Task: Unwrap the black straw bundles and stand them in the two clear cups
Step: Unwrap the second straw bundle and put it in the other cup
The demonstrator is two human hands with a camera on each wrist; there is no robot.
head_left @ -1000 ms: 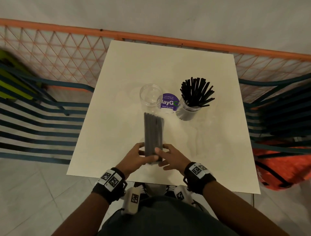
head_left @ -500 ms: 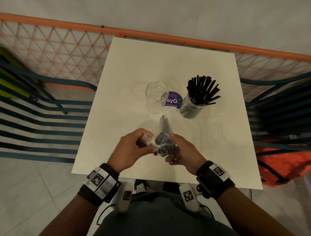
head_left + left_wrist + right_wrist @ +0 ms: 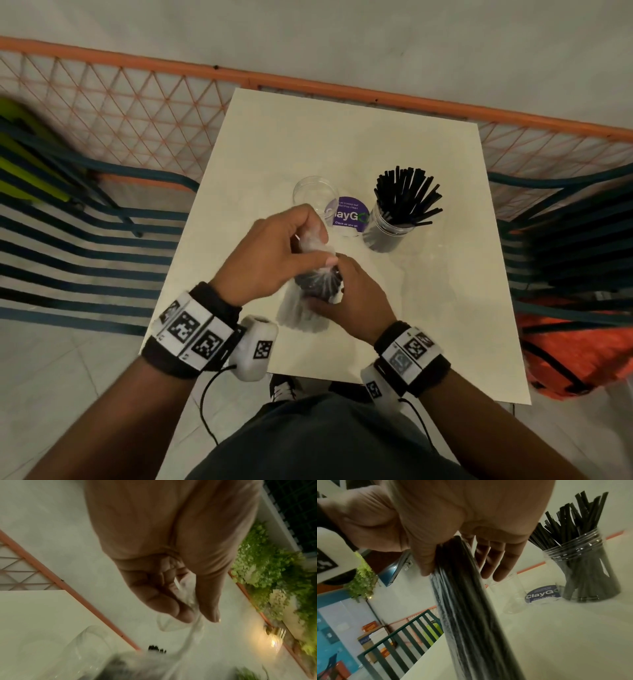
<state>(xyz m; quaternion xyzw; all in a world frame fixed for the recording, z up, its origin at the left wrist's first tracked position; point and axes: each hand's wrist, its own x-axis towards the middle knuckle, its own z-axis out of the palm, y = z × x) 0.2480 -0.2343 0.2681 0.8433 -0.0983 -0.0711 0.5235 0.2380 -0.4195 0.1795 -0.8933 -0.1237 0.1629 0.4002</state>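
A square cream bench stands against an orange railing filled with diamond mesh. Beyond it runs a plain pale wall. Dark teal slatted chairs flank both sides, over a grey tiled floor. Green foliage lines a ledge beside a warm lamp (its glow is blurred).

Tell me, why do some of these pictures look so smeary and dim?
Head view: dim warm light, the left hand motion-blurred. Left wrist view: heavy blur on the plastic wrapper, glare from a lamp. Right wrist view: the straw bundle is streaked, the filled cup sharper, edges bent by the wide lens.
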